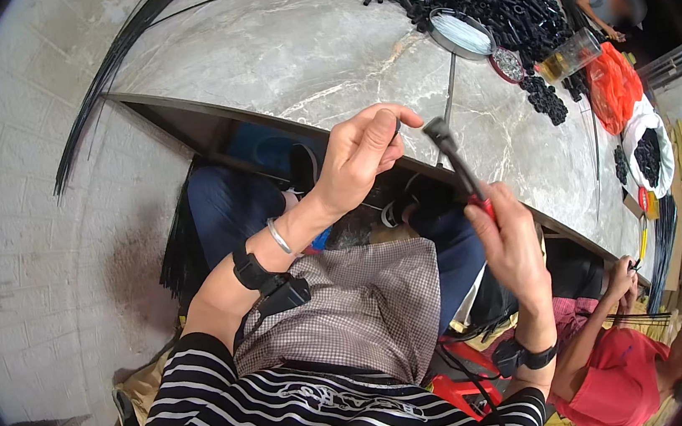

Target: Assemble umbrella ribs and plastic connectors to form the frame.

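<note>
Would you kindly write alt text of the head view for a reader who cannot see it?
A person's right hand holds a red-handled tool near the left hand, which appears to pinch a small dark piece. Beyond, a grey marbled table bears a heap of short black pieces; a co-worker in red is at lower right.

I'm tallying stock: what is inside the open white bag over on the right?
The mouth of the white bag shows a heap of small black pieces. Anything deeper is covered by those pieces and the bag's sides.
</note>
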Available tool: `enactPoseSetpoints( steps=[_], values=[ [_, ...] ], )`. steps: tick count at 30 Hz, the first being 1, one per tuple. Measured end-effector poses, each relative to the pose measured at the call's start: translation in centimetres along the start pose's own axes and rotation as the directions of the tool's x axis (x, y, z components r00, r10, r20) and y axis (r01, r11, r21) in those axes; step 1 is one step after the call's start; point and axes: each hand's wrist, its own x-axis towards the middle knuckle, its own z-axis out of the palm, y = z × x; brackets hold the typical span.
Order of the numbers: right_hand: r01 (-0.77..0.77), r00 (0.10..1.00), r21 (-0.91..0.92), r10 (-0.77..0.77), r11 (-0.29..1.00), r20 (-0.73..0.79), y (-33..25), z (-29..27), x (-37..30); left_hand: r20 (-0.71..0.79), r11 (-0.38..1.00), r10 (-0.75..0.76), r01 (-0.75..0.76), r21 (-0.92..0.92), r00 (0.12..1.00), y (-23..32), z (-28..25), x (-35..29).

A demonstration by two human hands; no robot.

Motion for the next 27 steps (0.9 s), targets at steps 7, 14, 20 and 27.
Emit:
enactPoseSetpoints(
  steps=[7,14,20,27],
  values=[
    [0.041,0.995,-0.083,-0.048,0.996,-0.087,-1.1,1.1,-1.7,0.007,0.999,0.037,-0.037,0.013,0.999,0.1,1.3,-0.5],
    [0.01,0.999,-0.109,-0.014,0.994,-0.036,-1.1,0.9,-3.1,0.002,1.0,0.005,-0.005,0.006,1.0,1.1,2.0,-1.7],
    [-0.297,0.955,0.232,0.286,0.926,0.08,-0.6,3.5,-5.7,0.007,0.997,-0.079,0.078,0.013,0.997,0.9,2.8,-2.4],
    [0.121,0.921,-0.162,-0.172,0.979,-0.351,-0.1,2.9,-6.1,-0.087,0.997,-0.036,0.042,0.069,0.996,0.7,3.6,-2.5]
  ],
)
